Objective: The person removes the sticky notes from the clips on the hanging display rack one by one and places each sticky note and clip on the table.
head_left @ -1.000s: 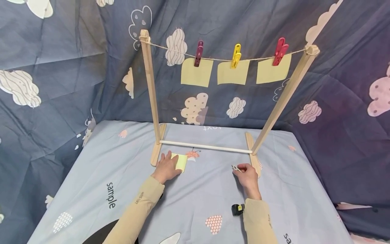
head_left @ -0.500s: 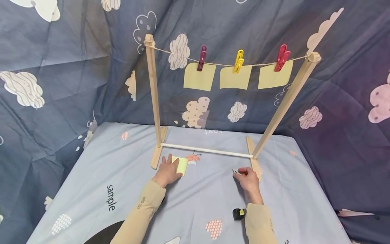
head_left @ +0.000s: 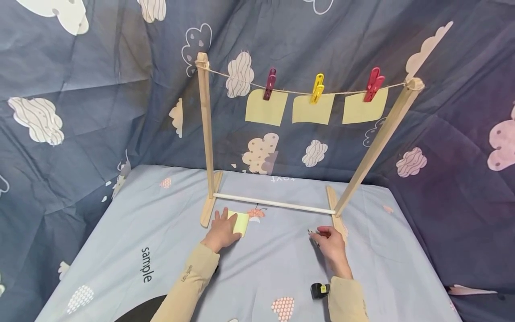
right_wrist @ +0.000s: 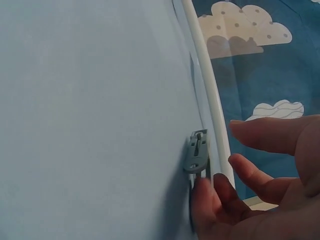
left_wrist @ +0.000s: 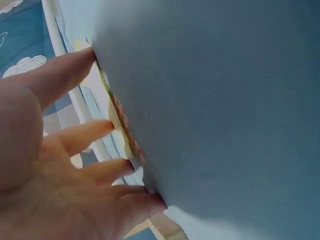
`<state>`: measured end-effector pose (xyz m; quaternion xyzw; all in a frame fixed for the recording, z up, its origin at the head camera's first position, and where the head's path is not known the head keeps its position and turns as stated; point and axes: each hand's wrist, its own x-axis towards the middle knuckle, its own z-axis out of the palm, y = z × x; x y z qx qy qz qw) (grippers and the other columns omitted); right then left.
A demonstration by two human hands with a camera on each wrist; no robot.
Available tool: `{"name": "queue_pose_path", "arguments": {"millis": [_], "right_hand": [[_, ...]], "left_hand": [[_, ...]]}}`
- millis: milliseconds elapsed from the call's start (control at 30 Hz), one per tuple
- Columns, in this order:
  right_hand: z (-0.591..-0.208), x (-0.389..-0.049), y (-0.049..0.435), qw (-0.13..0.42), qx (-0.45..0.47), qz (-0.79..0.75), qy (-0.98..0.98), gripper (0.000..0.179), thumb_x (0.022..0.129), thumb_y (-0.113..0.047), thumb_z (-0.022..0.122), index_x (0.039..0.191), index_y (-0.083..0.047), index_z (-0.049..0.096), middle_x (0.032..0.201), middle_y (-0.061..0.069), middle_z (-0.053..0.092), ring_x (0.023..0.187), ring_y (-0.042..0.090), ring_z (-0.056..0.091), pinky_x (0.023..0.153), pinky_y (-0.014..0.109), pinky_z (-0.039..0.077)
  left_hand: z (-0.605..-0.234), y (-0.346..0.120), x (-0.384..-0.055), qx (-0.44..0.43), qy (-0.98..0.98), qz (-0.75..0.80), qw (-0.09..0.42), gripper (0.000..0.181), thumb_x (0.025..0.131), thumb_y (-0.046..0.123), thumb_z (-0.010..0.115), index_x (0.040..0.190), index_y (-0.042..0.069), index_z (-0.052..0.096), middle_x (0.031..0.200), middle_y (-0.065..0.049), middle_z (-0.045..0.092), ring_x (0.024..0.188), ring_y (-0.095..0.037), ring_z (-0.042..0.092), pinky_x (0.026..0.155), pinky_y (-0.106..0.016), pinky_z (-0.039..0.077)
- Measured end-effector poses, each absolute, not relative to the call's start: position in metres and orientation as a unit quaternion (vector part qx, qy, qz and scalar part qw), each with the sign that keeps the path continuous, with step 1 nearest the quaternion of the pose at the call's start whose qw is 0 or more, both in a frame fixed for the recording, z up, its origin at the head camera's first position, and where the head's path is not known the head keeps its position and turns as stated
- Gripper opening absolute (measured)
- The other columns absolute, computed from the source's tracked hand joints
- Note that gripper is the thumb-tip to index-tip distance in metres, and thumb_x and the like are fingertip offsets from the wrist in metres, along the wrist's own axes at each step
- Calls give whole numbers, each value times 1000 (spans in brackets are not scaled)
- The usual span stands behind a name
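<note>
My left hand point(head_left: 220, 232) rests on the table with fingers spread, its thumb and fingertips along a small pad of yellow sticky notes point(head_left: 241, 224). In the left wrist view the pad's edge point(left_wrist: 119, 125) shows beyond the fingertips. My right hand point(head_left: 331, 247) holds a small grey clothespin point(right_wrist: 196, 155) at its curled lower fingertips, close over the cloth. The thumb stands apart from the clothespin in the right wrist view. Three yellow notes hang from a string under a purple clothespin point(head_left: 270, 84), a yellow clothespin point(head_left: 317, 88) and a red clothespin point(head_left: 374, 85).
A wooden stand with a left post point(head_left: 206, 129), a right post point(head_left: 376, 150) and a low white dowel point(head_left: 273, 203) carries the string. A black object with a yellow mark point(head_left: 319, 290) is by the right sleeve. Patterned dark cloth point(head_left: 181, 147) hangs behind.
The head view has tilted, so the scene sits lower. The grey clothespin has turned in the right fingers and shows less in the head view. The left hand stays on the pad.
</note>
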<state>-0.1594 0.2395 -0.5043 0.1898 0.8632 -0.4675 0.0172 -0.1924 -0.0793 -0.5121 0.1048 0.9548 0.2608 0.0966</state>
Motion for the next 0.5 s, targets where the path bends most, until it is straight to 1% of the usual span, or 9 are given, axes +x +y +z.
{"name": "queue_pose_path", "arguments": {"millis": [133,267,500], "right_hand": [[-499,-157,240,-1,179,-450,875,40,87,-16,66,119,7,57,111,25,60,97,30,58,70,23,44],[-491,-156,242,-20,160,-434,886,38,88,-15,65,119,6,58,116,28,60,101,33,58,74,26,44],[-474,-159,242,-29,148,-428,891,37,90,-17,65,121,3,58,121,25,57,109,34,54,86,35,41]], "left_hand": [[-513,-77,-192,108,957,255,81,62,84,24,72,135,-4,50,147,-38,30,135,-63,21,105,-69,29],[-514,-77,-193,108,958,254,78,60,84,25,72,132,-4,53,147,-37,32,135,-62,23,105,-67,29],[-510,-82,-192,116,961,240,71,53,85,26,71,126,-4,57,144,-36,37,133,-61,29,107,-62,32]]}}
